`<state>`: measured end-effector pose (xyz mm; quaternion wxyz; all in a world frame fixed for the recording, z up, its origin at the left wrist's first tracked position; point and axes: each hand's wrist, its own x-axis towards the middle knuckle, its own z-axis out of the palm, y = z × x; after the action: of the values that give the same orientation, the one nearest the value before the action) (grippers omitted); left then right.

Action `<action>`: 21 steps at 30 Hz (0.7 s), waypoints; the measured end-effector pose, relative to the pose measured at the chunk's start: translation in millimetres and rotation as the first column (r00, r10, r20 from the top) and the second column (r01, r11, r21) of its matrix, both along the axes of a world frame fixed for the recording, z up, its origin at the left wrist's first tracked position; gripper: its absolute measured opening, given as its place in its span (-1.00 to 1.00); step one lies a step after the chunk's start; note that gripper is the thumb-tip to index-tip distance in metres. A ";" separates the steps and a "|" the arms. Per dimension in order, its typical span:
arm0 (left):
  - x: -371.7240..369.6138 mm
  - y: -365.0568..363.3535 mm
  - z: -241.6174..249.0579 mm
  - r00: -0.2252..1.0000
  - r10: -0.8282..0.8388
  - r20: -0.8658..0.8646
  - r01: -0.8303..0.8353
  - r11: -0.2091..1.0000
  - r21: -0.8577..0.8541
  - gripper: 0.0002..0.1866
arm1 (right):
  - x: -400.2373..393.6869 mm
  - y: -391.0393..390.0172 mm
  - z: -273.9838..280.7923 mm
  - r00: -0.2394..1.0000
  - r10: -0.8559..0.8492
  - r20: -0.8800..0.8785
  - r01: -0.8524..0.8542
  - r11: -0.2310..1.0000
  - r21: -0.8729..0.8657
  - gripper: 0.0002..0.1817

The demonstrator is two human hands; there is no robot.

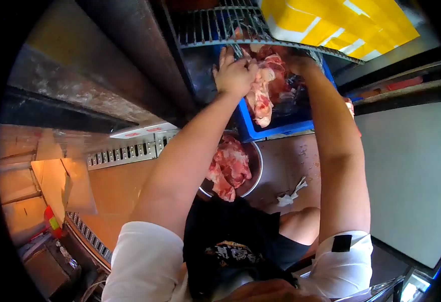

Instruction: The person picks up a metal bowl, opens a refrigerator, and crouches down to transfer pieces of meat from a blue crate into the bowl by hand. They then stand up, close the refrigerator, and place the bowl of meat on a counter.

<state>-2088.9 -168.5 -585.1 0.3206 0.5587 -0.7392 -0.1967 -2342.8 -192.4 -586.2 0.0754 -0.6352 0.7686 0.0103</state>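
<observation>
Above the blue crate (276,132), under the edge of a metal rack (215,27), both hands work at a hanging strip of raw meat (261,93). The left hand (234,74) is curled closed on the upper left side of the meat, fingers gripping it. The right hand (301,63) reaches in from the right at the top; the rack and the meat hide its fingers, so I cannot tell its grip. The meat hangs with its long axis down into the crate, between both hands. Nearer to the body, a steel bowl (255,166) of meat stands on the floor
</observation>
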 end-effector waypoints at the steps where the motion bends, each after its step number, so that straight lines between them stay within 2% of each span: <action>1: -0.2 1.0 -0.2 1.000 0.005 0.001 -0.005 1.000 0.004 -0.56 | 4.5 7.7 8.9 1.000 0.020 0.010 -0.020 1.000 0.005 -0.28; 7: 4.2 0.6 -0.1 0.991 0.004 0.131 0.003 0.998 -0.057 -0.51 | -12.8 28.0 49.4 0.993 0.033 -0.112 -0.022 0.995 0.100 -0.34; 11: 4.0 -2.7 0.6 0.994 -0.013 0.112 0.017 0.999 -0.035 -0.50 | -11.4 32.9 67.2 0.968 0.103 -0.227 -0.037 0.960 0.276 -0.39; 16: 2.2 -6.5 -3.4 0.996 -0.018 0.093 0.023 0.998 -0.054 -0.50 | 0.1 38.5 78.1 0.886 0.258 -0.385 -0.029 0.860 0.510 -0.43; 18: 1.2 -6.6 -5.4 0.998 -0.018 0.067 0.022 0.998 -0.064 -0.50 | 7.4 45.7 72.5 0.874 0.232 -0.427 -0.006 0.884 0.468 -0.45; 20: 0.5 -7.0 -7.1 0.999 -0.014 0.040 0.017 0.997 -0.074 -0.50 | 17.6 46.8 57.7 0.917 0.081 -0.390 0.046 0.951 0.305 -0.48; 21: 0.5 -7.1 -7.7 0.999 -0.007 0.035 0.010 0.995 -0.101 -0.51 | 24.1 46.2 49.8 0.945 -0.060 -0.321 0.109 0.985 0.136 -0.51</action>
<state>-2088.3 -175.6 -592.8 0.3346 0.5420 -0.7561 -0.1506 -2318.8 -146.2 -536.4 -0.0001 -0.5842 0.7942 0.1672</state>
